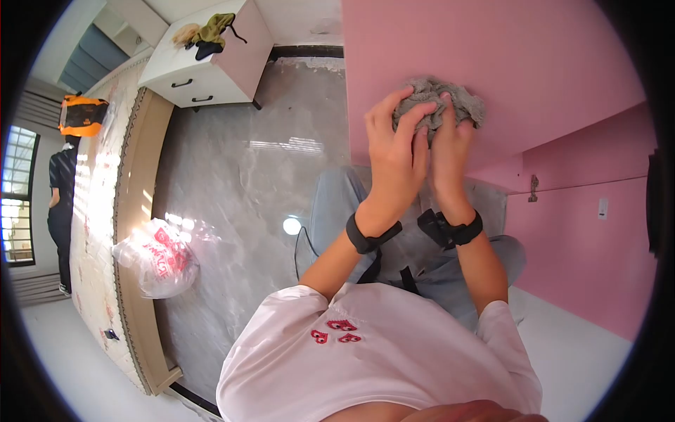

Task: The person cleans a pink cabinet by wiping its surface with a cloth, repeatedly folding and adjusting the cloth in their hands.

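A crumpled grey cloth [464, 105] is bunched between my two hands, in front of a pink panel [485, 42]. My left hand [395, 141] curls its fingers around the cloth's left and lower side. From below right, my right hand [450, 151] grips the same cloth, its fingers partly sunk in the folds. Both hands are close together, with a black band on each wrist. Whether the cloth touches the panel cannot be made out.
A white plastic bag [165, 260] with red print is at the left by the bed [91, 232]. A white drawer cabinet [211, 77] carries cloth items. An orange bag [83, 116] lies on the bed. Another person [62, 211] in dark clothes stands beyond it.
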Available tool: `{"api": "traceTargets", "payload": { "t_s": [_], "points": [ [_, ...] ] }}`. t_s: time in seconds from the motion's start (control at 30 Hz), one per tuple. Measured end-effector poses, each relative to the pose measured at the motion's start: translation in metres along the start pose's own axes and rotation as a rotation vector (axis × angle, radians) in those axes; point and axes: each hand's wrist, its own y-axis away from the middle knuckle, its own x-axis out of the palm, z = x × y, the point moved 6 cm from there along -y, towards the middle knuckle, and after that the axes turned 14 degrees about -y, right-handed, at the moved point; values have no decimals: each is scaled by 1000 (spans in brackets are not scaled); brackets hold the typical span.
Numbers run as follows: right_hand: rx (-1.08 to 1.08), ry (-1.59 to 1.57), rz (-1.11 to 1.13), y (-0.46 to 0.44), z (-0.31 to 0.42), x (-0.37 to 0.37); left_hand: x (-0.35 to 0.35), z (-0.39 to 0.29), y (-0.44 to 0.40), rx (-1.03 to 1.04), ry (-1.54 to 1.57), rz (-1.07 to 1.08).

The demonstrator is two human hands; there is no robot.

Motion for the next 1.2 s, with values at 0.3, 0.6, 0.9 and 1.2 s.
{"api": "traceTargets", "payload": {
  "t_s": [0.3,0.6,0.9,1.2],
  "points": [
    [125,-59,90,12,-10,70,-40,24,-8,-70,-65,-203],
    [504,29,543,32,-38,139,-87,53,19,-179,-167,-316],
    [11,-166,519,45,50,120,-86,10,-38,169,-146,-458],
    [-10,71,301,9,36,66,-24,17,-45,120,-70,-328]
  ]
}}
